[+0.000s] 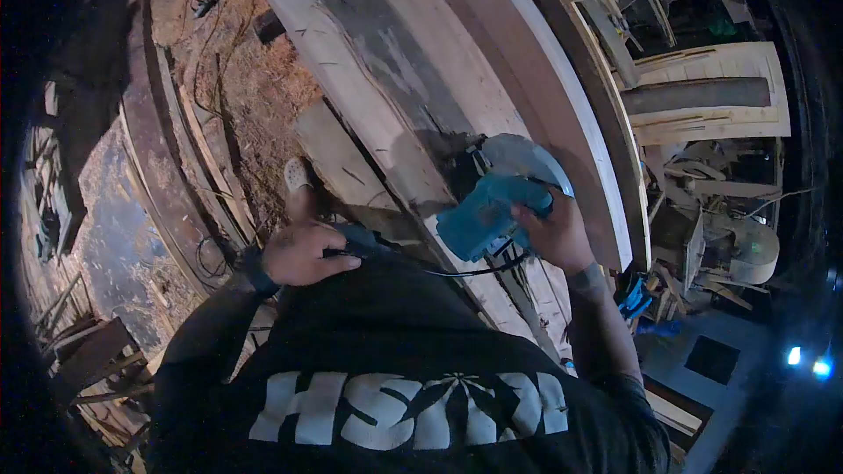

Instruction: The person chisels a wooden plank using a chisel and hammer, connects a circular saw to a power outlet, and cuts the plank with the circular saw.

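A teal power saw (492, 211) with a pale rounded blade guard rests on long wooden planks (413, 61). My right hand (558, 228) is wrapped round its handle. A black cord (465, 273) runs from the saw toward the left. My left hand (309, 253) is closed on a dark cord near my waist, just left of the planks. The underside of the saw and its contact with the wood are hidden.
Sawdust (272, 79) covers the floor at the upper left, beside long boards (167, 158). A shoe (297, 175) shows below the planks' left edge. At the right are stacked panels (755, 61), wood scraps and a grey cabinet (720, 342).
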Demonstrator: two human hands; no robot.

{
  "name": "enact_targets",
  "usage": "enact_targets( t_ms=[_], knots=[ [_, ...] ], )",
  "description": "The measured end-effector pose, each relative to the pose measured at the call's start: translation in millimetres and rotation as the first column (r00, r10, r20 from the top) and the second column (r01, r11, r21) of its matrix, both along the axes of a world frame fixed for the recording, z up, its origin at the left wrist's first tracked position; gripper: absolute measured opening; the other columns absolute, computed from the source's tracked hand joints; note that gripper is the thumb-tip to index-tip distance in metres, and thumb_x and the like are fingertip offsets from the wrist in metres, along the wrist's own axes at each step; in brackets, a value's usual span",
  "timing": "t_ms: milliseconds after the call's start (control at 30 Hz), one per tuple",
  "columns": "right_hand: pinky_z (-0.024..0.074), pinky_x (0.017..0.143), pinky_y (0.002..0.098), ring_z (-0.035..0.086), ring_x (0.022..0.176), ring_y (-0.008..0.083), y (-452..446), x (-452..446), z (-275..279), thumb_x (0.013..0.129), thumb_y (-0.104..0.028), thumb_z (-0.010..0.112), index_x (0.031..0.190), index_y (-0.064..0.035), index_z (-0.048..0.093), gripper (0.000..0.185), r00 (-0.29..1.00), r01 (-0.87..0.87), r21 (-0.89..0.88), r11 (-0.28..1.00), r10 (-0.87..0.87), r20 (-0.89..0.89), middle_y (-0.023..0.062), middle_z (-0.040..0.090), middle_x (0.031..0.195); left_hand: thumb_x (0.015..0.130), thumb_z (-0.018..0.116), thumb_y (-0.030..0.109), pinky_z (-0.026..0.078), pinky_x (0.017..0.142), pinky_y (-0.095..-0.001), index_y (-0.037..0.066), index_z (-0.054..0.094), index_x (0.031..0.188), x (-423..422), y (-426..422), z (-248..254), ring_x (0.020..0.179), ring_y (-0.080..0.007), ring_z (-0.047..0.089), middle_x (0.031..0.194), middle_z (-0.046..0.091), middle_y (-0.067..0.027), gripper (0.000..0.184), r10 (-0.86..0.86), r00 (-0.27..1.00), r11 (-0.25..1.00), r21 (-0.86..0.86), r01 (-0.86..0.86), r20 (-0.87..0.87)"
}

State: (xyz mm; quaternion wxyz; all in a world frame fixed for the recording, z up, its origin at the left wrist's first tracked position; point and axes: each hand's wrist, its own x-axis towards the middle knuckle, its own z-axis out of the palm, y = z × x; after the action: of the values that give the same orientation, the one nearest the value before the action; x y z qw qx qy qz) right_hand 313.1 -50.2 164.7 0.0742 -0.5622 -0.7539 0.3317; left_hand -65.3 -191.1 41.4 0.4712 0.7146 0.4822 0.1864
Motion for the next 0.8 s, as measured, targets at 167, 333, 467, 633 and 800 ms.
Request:
enact_targets(
  t_ms=[167, 333, 467, 633, 800],
  knots=[
    [0.0544, 0.090, 0.0399, 0.070, 0.103, 0.0290, 1, -10, -4, 0.091, -0.014, 0.073, 0.125, 0.0026, 0.063, 0.039, 1.000, 0.020, -0.051, 0.999, -0.021, -0.021, 0.0207, 0.070, 0.115, 0.093, 0.070, 0.047, 0.049, 0.064, -0.0466, 0.004, 0.059, 0.072, -5, 17, -8, 0.072, -0.0369, 0.062, 0.072, 0.055, -0.0169, 0.049, -0.023, 0.998, 0.999, 0.041, 0.021, 0.063],
    [0.0525, 0.094, 0.0413, 0.069, 0.107, 0.0314, 4, -9, -5, 0.089, -0.017, 0.074, 0.127, 0.0034, 0.061, 0.045, 0.994, 0.057, -0.130, 0.990, -0.044, 0.101, 0.0212, 0.070, 0.117, 0.092, 0.073, 0.044, 0.045, 0.062, -0.0479, 0.003, 0.052, 0.068, -9, 31, -17, 0.066, -0.0376, 0.058, 0.067, 0.049, -0.0166, 0.052, -0.039, 0.989, 0.998, 0.057, 0.031, 0.145],
    [0.0501, 0.099, 0.0421, 0.067, 0.111, 0.0326, 7, -12, -3, 0.087, -0.021, 0.075, 0.129, 0.0034, 0.061, 0.050, 0.990, 0.007, -0.142, 0.990, 0.014, 0.141, 0.0218, 0.069, 0.117, 0.091, 0.074, 0.041, 0.043, 0.060, -0.0480, 0.003, 0.048, 0.066, -9, 38, -23, 0.064, -0.0378, 0.055, 0.065, 0.046, -0.0162, 0.053, -0.064, 0.986, 0.997, 0.059, 0.056, 0.154],
    [0.0488, 0.100, 0.0408, 0.066, 0.112, 0.0311, -2, -8, -13, 0.087, -0.022, 0.074, 0.130, 0.0026, 0.060, 0.051, 0.990, 0.138, -0.206, 0.969, -0.137, 0.015, 0.0206, 0.068, 0.119, 0.090, 0.076, 0.038, 0.044, 0.061, -0.0469, 0.004, 0.052, 0.067, -10, 41, -31, 0.066, -0.0368, 0.058, 0.066, 0.049, -0.0158, 0.048, -0.087, 0.984, 0.996, 0.030, 0.083, 0.158],
    [0.0485, 0.100, 0.0399, 0.065, 0.111, 0.0285, 1, -16, -10, 0.088, -0.024, 0.074, 0.131, 0.0026, 0.059, 0.053, 0.996, 0.074, -0.217, 0.973, -0.062, 0.059, 0.0197, 0.069, 0.118, 0.090, 0.075, 0.039, 0.047, 0.063, -0.0473, 0.004, 0.059, 0.070, -13, 38, -24, 0.070, -0.0370, 0.063, 0.068, 0.056, -0.0165, 0.044, -0.083, 0.992, 0.996, -0.027, 0.086, 0.098]
  ],
)
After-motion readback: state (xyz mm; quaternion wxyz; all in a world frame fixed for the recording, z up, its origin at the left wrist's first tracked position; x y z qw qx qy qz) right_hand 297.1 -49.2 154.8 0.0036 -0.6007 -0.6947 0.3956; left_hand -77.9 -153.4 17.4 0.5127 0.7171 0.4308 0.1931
